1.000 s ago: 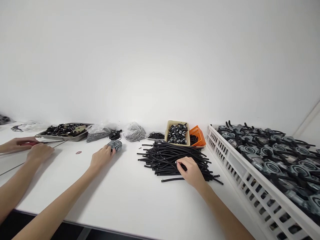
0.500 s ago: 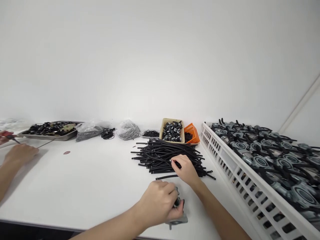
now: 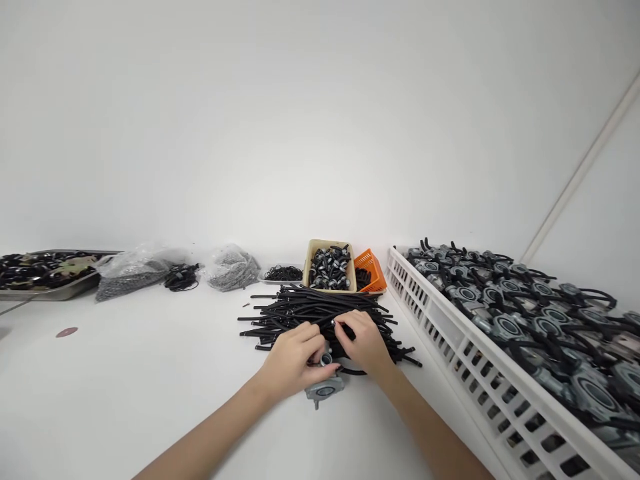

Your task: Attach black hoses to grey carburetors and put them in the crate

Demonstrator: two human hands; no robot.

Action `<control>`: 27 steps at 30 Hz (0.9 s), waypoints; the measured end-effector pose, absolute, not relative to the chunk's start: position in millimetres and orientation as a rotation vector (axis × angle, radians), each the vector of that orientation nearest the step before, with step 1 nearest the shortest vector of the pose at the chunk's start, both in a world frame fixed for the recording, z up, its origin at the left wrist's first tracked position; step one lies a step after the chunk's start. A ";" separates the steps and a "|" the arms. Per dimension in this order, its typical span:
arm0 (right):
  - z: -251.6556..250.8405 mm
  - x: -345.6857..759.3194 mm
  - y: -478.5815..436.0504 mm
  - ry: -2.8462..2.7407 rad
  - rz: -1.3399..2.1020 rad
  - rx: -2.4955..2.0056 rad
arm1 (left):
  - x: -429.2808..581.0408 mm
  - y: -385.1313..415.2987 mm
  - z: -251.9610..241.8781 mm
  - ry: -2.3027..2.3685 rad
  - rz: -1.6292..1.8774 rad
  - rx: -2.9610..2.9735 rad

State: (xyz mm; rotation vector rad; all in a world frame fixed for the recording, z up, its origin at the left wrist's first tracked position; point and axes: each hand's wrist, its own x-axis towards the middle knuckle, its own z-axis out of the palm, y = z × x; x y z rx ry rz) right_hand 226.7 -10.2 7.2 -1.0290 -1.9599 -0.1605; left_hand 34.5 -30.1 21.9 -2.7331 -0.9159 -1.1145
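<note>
My left hand (image 3: 295,360) is closed round a grey cast-metal part (image 3: 325,388) with a round opening and a short stud pointing down. Its fingers cover much of the part. Just to the right, my right hand (image 3: 364,339) is in a pinch, with a small shiny metal piece (image 3: 333,323) showing at the fingertips; its exact kind is too small to tell. Both hands are close together at the near edge of a pile of black rubber hoses (image 3: 300,304). One hose curves out below the right hand.
A white slatted crate (image 3: 450,327) full of grey metal parts with black hoses stands on the right. Behind the pile are a cream bin (image 3: 309,267) of small fittings and an orange basket (image 3: 379,272). Plastic bags (image 3: 233,267) and a metal tray (image 3: 83,287) line the wall leftward.
My left hand has carried the metal part up and away from the table's front edge, towards the hoses and my right hand. The view has swung right; a co-worker's hands have left it.
</note>
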 end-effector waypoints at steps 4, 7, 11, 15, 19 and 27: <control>21.6 232.0 6.5 -1.907 -0.130 -1.135 | 31.1 -33.2 16.1 -1.007 -1.304 -2.887; 34.2 239.2 36.2 -1.978 -0.132 -1.260 | 30.4 -33.5 11.8 -0.944 -1.265 -3.035; 48.8 239.8 83.5 -2.096 -0.134 -1.391 | 28.2 -33.2 8.4 -0.796 -1.226 -3.080; 57.2 221.8 119.2 -2.174 -0.194 -1.389 | 26.7 -30.4 6.7 -0.741 -1.166 -3.057; 57.1 198.3 142.4 -2.226 -0.247 -1.389 | 27.1 -27.0 2.9 -0.721 -1.152 -3.047; 55.1 190.2 151.1 -2.119 -0.169 -1.342 | 27.2 -25.0 -4.1 -0.685 -1.221 -3.008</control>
